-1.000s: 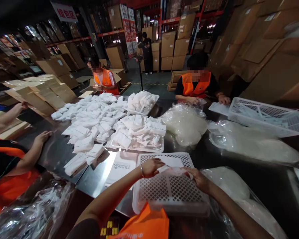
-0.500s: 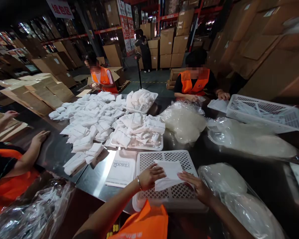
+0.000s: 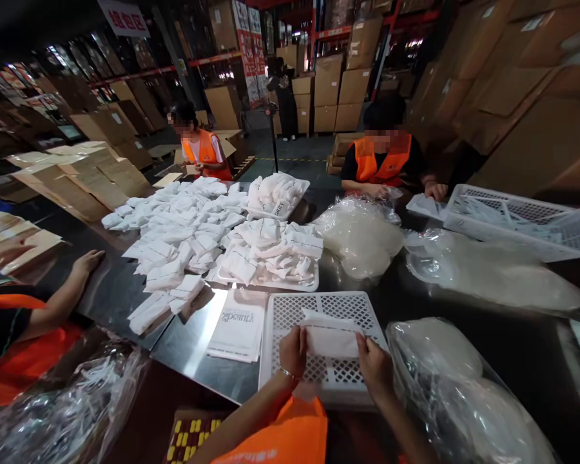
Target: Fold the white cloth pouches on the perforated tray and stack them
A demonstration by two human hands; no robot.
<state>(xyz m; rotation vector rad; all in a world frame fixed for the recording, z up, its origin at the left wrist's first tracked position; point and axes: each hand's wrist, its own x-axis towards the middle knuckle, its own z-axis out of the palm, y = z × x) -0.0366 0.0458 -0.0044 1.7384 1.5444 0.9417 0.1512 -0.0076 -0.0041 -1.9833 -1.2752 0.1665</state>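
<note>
Between my hands a folded white pouch (image 3: 332, 340) is stretched out above an upturned white plastic basket (image 3: 281, 316) with a lattice bottom. My left hand (image 3: 294, 351) pinches the pouch's left end, and my right hand (image 3: 374, 364) pinches its right end. Left of the basket lies a flat stack of printed white pouches (image 3: 239, 325). Just beyond stands a white tray (image 3: 290, 283) heaped with folded white packets (image 3: 270, 251).
More white packets (image 3: 183, 212) are piled to the left. Clear bags of pale round items (image 3: 435, 351) lie at right, another bag (image 3: 360, 235) farther back. Co-workers in orange vests (image 3: 384, 161) sit around the dark table; one's hand (image 3: 87, 261) rests at left.
My hands have gone from lying flat on the pouch to gripping both its ends. The pouch is now folded into a narrower strip.
</note>
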